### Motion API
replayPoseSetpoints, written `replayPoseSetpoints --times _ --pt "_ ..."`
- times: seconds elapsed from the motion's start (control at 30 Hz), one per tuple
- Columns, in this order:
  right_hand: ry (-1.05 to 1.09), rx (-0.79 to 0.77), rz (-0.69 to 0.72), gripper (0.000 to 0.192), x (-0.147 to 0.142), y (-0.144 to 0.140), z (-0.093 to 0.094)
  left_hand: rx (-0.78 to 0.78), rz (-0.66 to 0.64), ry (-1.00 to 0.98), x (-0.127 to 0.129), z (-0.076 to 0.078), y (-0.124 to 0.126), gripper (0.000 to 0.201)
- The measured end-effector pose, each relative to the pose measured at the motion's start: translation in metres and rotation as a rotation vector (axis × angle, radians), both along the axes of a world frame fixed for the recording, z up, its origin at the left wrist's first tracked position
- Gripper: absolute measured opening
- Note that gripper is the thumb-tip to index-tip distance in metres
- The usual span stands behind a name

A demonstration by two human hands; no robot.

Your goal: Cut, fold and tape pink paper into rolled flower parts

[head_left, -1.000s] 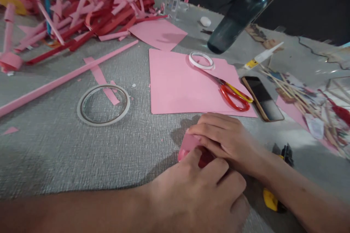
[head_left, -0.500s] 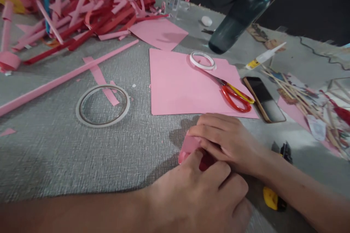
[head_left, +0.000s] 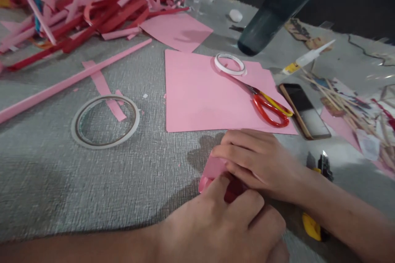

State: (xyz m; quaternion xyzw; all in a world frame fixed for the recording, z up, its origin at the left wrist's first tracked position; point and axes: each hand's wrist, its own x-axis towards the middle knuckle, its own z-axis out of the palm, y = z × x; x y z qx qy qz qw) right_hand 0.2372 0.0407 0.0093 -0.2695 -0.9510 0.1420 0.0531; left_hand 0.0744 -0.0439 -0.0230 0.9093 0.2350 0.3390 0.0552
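Observation:
A small folded pink and red paper piece (head_left: 212,169) lies on the grey cloth at the lower middle. My left hand (head_left: 228,224) comes in from the bottom, its fingers curled onto the near side of the paper piece. My right hand (head_left: 262,160) reaches in from the right and presses down on the top of the same piece with flat fingers. Most of the paper piece is hidden under the two hands.
A pink sheet (head_left: 200,94) lies just beyond, with a small tape ring (head_left: 230,64) and red-handled scissors (head_left: 268,106) on it. A larger tape ring (head_left: 105,120) sits left. A phone (head_left: 304,109), yellow cutter (head_left: 311,226), dark bottle (head_left: 274,8), wooden sticks (head_left: 333,98) and paper-strip heap (head_left: 77,0) surround.
Both hands stay on the paper piece with little finger motion. The view has shifted slightly, so the table things sit a bit further left and lower.

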Motion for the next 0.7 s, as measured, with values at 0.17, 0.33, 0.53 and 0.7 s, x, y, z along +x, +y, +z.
replayPoseSetpoints --times 0.17,0.33,0.53,0.7 --pt "0.007 0.01 -0.014 0.025 -0.001 -0.0004 -0.0005 0.009 -0.011 0.034 -0.0022 0.0016 -0.0001 0.015" --pt "0.034 -0.004 -0.015 0.024 -0.0009 -0.0005 0.0006 -0.01 -0.016 0.022 -0.0007 0.0012 -0.0002 0.017" --pt "0.086 -0.013 0.0 0.024 0.001 0.0002 -0.0011 -0.021 -0.036 0.03 -0.0019 0.001 0.0 0.014" --pt "0.111 -0.017 0.003 0.024 0.0019 0.0002 -0.0017 -0.006 -0.031 0.035 -0.0022 0.0015 0.0 0.017"
